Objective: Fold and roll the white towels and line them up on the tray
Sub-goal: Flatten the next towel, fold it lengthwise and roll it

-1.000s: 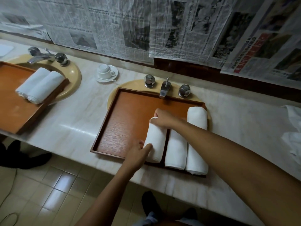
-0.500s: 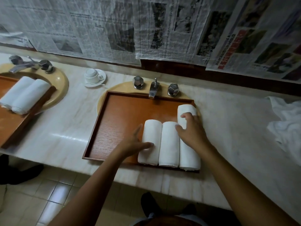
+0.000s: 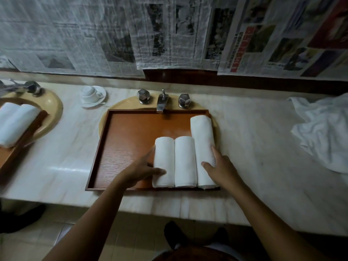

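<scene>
Three rolled white towels lie side by side on the right half of a brown wooden tray [image 3: 128,140]. The left roll [image 3: 164,159] and the middle roll [image 3: 185,159] are short; the right roll [image 3: 203,144] is longer and reaches further back. My left hand [image 3: 141,170] rests against the left roll's outer side, thumb on top of it, fingers straight along it. My right hand [image 3: 220,166] presses the right roll's outer side with straight fingers. The three near ends line up at the tray's front rim.
The tray sits over a beige sink with a tap [image 3: 162,102]. A crumpled pile of white towels [image 3: 323,136] lies on the marble counter at right. A cup on a saucer [image 3: 92,95] stands at back left. A second tray with two rolls [image 3: 15,123] is far left.
My right hand slid from the top of the right roll down to its outer side. My left hand stays at the left roll. The camera moved closer to the tray.
</scene>
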Available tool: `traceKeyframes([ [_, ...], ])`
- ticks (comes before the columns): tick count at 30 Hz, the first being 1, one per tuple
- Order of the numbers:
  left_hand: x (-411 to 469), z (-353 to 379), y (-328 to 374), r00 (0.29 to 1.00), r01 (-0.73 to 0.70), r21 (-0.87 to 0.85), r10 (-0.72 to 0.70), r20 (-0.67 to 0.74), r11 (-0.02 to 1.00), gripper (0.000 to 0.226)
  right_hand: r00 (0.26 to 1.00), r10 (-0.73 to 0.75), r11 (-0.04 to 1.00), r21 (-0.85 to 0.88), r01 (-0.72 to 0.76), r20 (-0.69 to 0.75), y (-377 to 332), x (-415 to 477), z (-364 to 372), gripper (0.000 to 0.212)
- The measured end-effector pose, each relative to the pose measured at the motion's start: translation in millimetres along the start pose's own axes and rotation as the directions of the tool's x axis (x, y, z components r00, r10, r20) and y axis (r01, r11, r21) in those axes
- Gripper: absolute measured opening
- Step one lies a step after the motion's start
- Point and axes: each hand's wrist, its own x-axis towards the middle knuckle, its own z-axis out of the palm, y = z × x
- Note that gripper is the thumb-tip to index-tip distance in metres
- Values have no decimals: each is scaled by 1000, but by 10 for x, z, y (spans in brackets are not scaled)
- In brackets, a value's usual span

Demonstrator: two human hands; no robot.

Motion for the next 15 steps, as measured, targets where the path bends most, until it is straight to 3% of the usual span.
traceKeyframes([
  [2, 5, -10, 32, 1000, 16, 34, -16, -6, 999, 102, 1000, -11, 1000, 11, 11, 3, 17, -10, -35, 79],
  [5, 8, 54, 109, 992, 19, 256, 14, -124, 966, 96, 999, -36, 999, 30, 37, -37, 58, -77, -156, 73],
  [9, 17, 297, 265, 892, -9, 506, 236, -386, 863, 82, 990, -44, 996, 73, 54, -133, 237, -193, -398, 62],
  [15, 112, 822, 727, 813, -215, 582, 473, -338, 785, 51, 963, -10, 984, 168, 57, -269, 676, -249, -906, 46],
])
